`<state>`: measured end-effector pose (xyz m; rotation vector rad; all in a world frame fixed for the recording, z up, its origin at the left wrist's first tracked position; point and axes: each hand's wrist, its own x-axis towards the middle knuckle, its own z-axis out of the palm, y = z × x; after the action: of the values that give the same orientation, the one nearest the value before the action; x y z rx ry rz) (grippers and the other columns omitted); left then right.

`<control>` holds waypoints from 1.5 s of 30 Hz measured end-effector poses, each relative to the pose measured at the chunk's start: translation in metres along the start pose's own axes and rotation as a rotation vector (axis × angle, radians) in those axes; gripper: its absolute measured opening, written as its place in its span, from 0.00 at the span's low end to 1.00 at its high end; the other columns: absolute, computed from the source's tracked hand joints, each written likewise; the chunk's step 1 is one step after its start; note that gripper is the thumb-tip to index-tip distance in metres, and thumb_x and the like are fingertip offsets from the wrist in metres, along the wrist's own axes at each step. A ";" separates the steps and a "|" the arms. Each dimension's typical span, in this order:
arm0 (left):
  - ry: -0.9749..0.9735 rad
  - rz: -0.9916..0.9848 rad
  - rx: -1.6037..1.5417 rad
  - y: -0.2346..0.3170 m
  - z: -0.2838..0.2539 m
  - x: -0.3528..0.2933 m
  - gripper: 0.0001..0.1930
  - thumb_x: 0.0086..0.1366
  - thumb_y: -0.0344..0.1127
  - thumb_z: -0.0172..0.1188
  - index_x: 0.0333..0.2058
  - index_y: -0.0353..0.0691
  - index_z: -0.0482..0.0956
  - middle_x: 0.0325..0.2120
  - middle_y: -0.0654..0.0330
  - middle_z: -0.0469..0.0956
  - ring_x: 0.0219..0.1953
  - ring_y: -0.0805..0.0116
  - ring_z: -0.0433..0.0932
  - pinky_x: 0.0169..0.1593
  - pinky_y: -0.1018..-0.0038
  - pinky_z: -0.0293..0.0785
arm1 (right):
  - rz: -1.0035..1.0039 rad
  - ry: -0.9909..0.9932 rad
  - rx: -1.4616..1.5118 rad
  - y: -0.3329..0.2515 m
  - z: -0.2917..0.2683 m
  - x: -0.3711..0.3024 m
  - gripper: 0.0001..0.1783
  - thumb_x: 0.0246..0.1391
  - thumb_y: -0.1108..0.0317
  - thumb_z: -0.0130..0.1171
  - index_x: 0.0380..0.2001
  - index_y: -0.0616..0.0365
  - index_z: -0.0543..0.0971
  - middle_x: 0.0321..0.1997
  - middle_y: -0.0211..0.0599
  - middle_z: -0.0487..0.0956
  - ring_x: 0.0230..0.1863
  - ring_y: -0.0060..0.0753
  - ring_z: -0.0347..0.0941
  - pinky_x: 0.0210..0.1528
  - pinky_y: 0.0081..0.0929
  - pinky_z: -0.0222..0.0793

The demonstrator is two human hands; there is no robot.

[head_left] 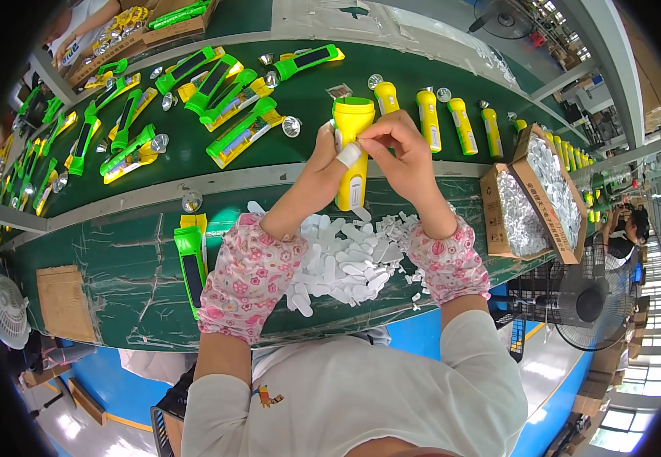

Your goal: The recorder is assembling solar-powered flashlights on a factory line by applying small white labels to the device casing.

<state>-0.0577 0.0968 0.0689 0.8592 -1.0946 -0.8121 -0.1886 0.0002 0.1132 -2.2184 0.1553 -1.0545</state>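
Over the near edge of the green bench my left hand (318,174) grips a yellow flashlight (355,120), upright with its wide green-rimmed head away from me. A white wrap covers my left thumb, which lies across the flashlight's body. My right hand (404,158) is closed in a pinch against the flashlight's side, close to that thumb; whatever its fingertips hold is hidden. A pale oval panel shows low on the flashlight's handle. Below my hands lies a heap of white oval plastic pieces (339,263), with smaller white bits at its right.
Green-and-yellow flashlights (220,80) with loose reflectors crowd the far left belt. Yellow flashlights (428,122) stand in a row at far right. Cardboard boxes (504,209) of small clear or white parts sit at right. One green flashlight (190,263) lies left; a fan (591,298) stands right.
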 end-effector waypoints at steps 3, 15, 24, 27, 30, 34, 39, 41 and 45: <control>-0.004 0.070 0.094 -0.002 0.006 0.001 0.19 0.72 0.36 0.45 0.56 0.34 0.54 0.44 0.59 0.65 0.43 0.74 0.68 0.46 0.75 0.69 | 0.009 0.097 0.056 0.009 0.006 -0.003 0.11 0.49 0.79 0.63 0.36 0.56 0.77 0.39 0.31 0.70 0.33 0.20 0.69 0.31 0.16 0.69; 0.050 -0.177 -0.175 -0.004 -0.020 0.033 0.18 0.71 0.41 0.46 0.54 0.39 0.60 0.42 0.57 0.71 0.42 0.68 0.76 0.43 0.68 0.78 | 0.362 -0.174 0.589 0.076 -0.006 0.083 0.15 0.57 0.61 0.60 0.44 0.51 0.72 0.44 0.24 0.73 0.38 0.15 0.67 0.34 0.16 0.62; 0.196 -0.266 0.061 -0.121 -0.041 0.115 0.15 0.70 0.37 0.48 0.48 0.35 0.58 0.35 0.53 0.72 0.34 0.62 0.77 0.36 0.65 0.78 | 0.180 -0.527 -1.041 0.256 0.051 0.223 0.40 0.42 0.71 0.62 0.62 0.41 0.64 0.66 0.34 0.63 0.70 0.46 0.51 0.66 0.62 0.48; 0.195 -0.304 0.049 -0.127 -0.046 0.123 0.17 0.70 0.37 0.48 0.50 0.34 0.57 0.35 0.54 0.72 0.34 0.63 0.77 0.36 0.66 0.77 | 0.269 -0.626 -0.985 0.261 0.033 0.233 0.29 0.40 0.70 0.64 0.50 0.43 0.75 0.54 0.36 0.75 0.58 0.44 0.68 0.59 0.57 0.59; 0.285 -0.320 0.135 -0.130 -0.044 0.133 0.17 0.69 0.36 0.50 0.49 0.31 0.61 0.34 0.55 0.73 0.34 0.63 0.77 0.38 0.68 0.76 | 0.206 -0.616 -0.743 0.250 0.002 0.227 0.29 0.38 0.70 0.67 0.49 0.48 0.75 0.52 0.39 0.76 0.55 0.45 0.70 0.55 0.44 0.65; 0.373 -0.361 0.492 -0.143 -0.049 0.146 0.23 0.59 0.40 0.61 0.46 0.28 0.69 0.41 0.45 0.72 0.42 0.50 0.74 0.46 0.62 0.72 | 0.036 -0.454 -0.566 0.203 -0.034 0.196 0.30 0.38 0.68 0.70 0.50 0.51 0.75 0.49 0.49 0.76 0.51 0.49 0.72 0.51 0.37 0.68; 0.707 -0.015 1.158 -0.127 -0.032 0.129 0.27 0.51 0.42 0.64 0.45 0.28 0.70 0.45 0.37 0.69 0.50 0.35 0.66 0.55 0.53 0.64 | 0.379 -0.359 -0.289 0.097 -0.053 0.141 0.37 0.45 0.57 0.69 0.55 0.67 0.70 0.40 0.45 0.78 0.26 0.28 0.76 0.28 0.26 0.73; 0.747 0.376 0.976 -0.120 -0.052 0.129 0.28 0.54 0.43 0.63 0.47 0.29 0.68 0.47 0.39 0.69 0.50 0.38 0.67 0.55 0.54 0.64 | 0.397 -0.329 -0.200 0.040 -0.035 0.129 0.42 0.46 0.53 0.69 0.57 0.72 0.67 0.27 0.39 0.79 0.21 0.25 0.74 0.25 0.24 0.71; 0.332 -0.129 -0.391 -0.066 -0.017 0.091 0.29 0.66 0.54 0.49 0.54 0.35 0.64 0.51 0.48 0.70 0.50 0.51 0.73 0.53 0.60 0.69 | 0.550 -0.188 -0.321 0.002 -0.025 0.057 0.47 0.48 0.47 0.67 0.60 0.73 0.63 0.34 0.48 0.80 0.22 0.27 0.76 0.22 0.25 0.72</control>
<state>-0.0260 -0.0095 0.0426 0.7048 -0.5674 -0.9153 -0.1684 -0.0358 0.1603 -2.3324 0.8472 -0.5418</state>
